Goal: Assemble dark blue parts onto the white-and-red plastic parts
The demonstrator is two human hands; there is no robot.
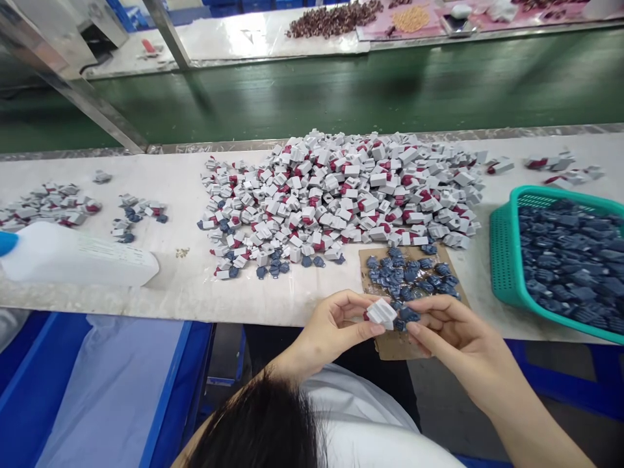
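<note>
Between the thumb and fingers of my left hand [336, 328] is a grey-and-red plastic part [381, 314], its blocky grey side facing up. My right hand [451, 328] pinches a small dark blue plastic piece [407, 316] close against the right end of the grey part. Whether the two pieces are joined I cannot tell. Just beyond my hands, several loose blue pieces [397, 272] lie on a brown cardboard sheet [461, 286] that overhangs the table's near edge. Past them rises a large heap of grey-and-red parts [336, 188].
At right stands a green basket [504, 260] full of blue pieces. A white bottle [78, 253] lies on its side at left, near smaller clusters of parts [49, 205]. Behind the table runs a green conveyor belt [312, 91]. Blue bins [166, 396] sit below at left.
</note>
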